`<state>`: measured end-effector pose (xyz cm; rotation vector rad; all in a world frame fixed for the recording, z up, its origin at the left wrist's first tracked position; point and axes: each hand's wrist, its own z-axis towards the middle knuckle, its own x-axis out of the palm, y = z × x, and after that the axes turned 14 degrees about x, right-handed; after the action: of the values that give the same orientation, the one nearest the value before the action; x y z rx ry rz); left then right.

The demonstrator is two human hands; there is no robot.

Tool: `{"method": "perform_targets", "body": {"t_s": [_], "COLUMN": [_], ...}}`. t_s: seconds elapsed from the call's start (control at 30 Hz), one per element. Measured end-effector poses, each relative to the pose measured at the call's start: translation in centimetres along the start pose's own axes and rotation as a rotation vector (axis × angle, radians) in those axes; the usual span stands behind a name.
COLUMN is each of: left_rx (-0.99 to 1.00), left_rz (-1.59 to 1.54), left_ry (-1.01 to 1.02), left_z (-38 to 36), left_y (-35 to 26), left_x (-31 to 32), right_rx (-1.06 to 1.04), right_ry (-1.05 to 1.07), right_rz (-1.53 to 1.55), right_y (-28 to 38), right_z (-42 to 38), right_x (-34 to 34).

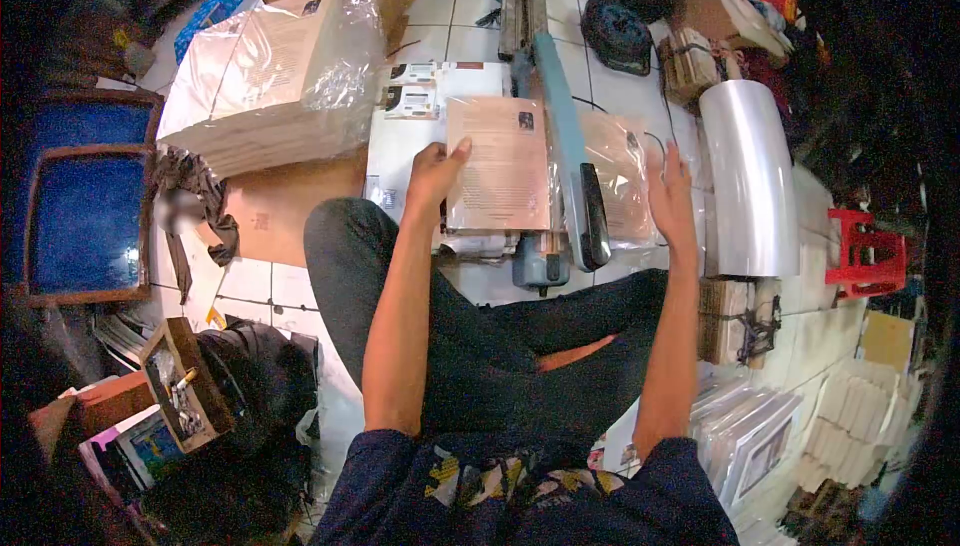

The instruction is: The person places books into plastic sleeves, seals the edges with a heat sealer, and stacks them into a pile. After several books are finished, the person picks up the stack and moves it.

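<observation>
My left hand (437, 178) grips the left edge of a thin booklet (497, 171) with a pale pinkish printed cover, thumb on top. The booklet lies left of the long blue-grey arm of an impulse sealer (560, 106), which has a black handle end. To the right of that arm, a second similar booklet (612, 171) sits under shiny see-through plastic. My right hand (672, 191) is at the right edge of this plastic, fingers extended. Whether it presses on the film is hard to see. A roll of plastic film (750, 176) stands just right of it.
A big stack of booklets (270, 66) in plastic rests on cardboard at the upper left. Blue framed trays (90, 201) and a wooden box (185, 386) lie left. A red stool (866, 253), paper bundles (850, 406) and wrapped sheets (745, 436) are right.
</observation>
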<state>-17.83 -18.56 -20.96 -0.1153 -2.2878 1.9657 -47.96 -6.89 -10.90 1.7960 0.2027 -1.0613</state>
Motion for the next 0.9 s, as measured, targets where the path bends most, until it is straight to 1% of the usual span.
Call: {"method": "perform_targets", "body": {"t_s": [0.03,0.1,0.17,0.2,0.27,0.3,0.33,0.4,0.43,0.47,0.53,0.6,0.63,0.7,0.83,0.9], "left_rx": [-0.007,-0.095,-0.132,-0.163,-0.125,-0.09,-0.098,-0.097,-0.104,-0.123,-0.156,-0.002,-0.008,0.054,0.038,0.112], "left_rz": [0.0,0.034,-0.021,-0.083,-0.106,-0.126,-0.127,-0.029,-0.025,-0.032,-0.036,0.043,0.045,0.225,0.215,0.258], "left_ry": [0.002,-0.009,-0.029,-0.061,-0.056,-0.057,-0.06,-0.052,-0.048,-0.038,-0.031,-0.076,-0.065,-0.075,-0.077,-0.077], "left_z": [-0.2,-0.5,-0.5,-0.3,-0.1,-0.2,-0.3,-0.7,-0.7,-0.6,-0.8,-1.4,-1.5,-2.1,-2.5,-2.6], "left_y": [-0.3,-1.8,-2.0,-1.8,-1.0,-0.8,-0.6,-1.6,-1.9,-2.0,-2.0,-2.5,-2.8,-3.7,-4.5,-4.0], "left_x": [0.1,0.2,0.3,0.4,0.3,0.2,0.1,0.2,0.3,0.2,0.4,1.3,1.6,2.0,2.1,2.1], "right_rx": [-0.11,-0.04,-0.25,-0.247,-0.197,-0.171,-0.169,-0.161,-0.202,-0.194,-0.241,-0.224,-0.216,-0.22,-0.236,-0.218], "right_ry": [-0.177,0.09,-0.121,-0.125,-0.219,-0.217,-0.21,-0.219,-0.223,-0.219,-0.23,-0.217,-0.211,-0.21,-0.191,-0.169], "right_rz": [-0.082,0.391,0.052,0.05,-0.232,-0.227,-0.232,-0.225,-0.227,-0.227,-0.16,-0.124,-0.087,-0.075,-0.025,-0.03], "right_y": [2.1,7.7,8.9,9.0,8.7,7.8,7.0,5.2,4.3,4.2,4.0,3.5,3.3,3.3,3.2,3.1], "right_z": [-1.5,-6.7,-9.2,-9.8,-10.4,-10.4,-10.3,-10.4,-10.4,-10.4,-10.4,-10.3,-10.2,-10.1,-10.0,-10.0], "right_x": [0.1,0.1,2.9,3.8,5.1,5.8,6.6,7.9,8.6,8.7,9.0,9.4,9.5,9.5,9.6,9.7]}}
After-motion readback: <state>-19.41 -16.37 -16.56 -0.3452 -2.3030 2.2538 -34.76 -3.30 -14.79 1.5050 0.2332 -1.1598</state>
